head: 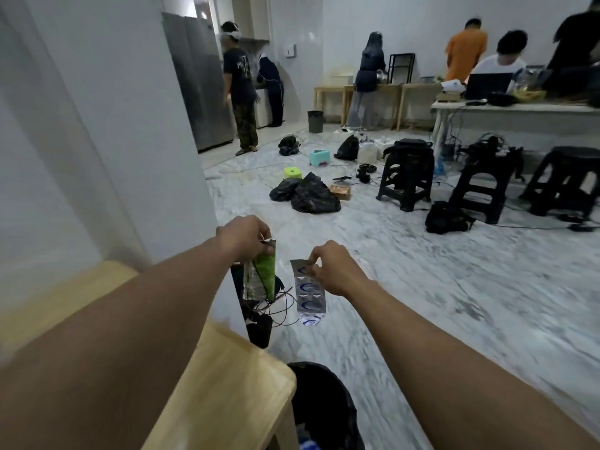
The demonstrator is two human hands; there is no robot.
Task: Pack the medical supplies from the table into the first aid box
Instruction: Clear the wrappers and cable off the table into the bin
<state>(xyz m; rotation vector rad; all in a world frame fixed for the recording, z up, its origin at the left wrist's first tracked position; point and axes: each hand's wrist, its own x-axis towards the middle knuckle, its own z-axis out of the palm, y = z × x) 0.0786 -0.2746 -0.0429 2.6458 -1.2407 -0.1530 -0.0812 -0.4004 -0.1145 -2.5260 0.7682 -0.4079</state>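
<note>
My left hand (244,236) pinches the top of a green and silver pill strip (261,271) that hangs down from it. My right hand (334,267) pinches the top corner of a silver pill strip with blue marks (307,293), also hanging. Both strips are held out in the air past the corner of the wooden table (224,378), above the floor. A black bin (324,404) stands right below my arms beside the table. No first aid box is in view.
A white wall (97,157) is close on the left. Black bags (311,194), black stools (407,177) and cables lie on the marble floor ahead. Several people stand at tables and a fridge at the back.
</note>
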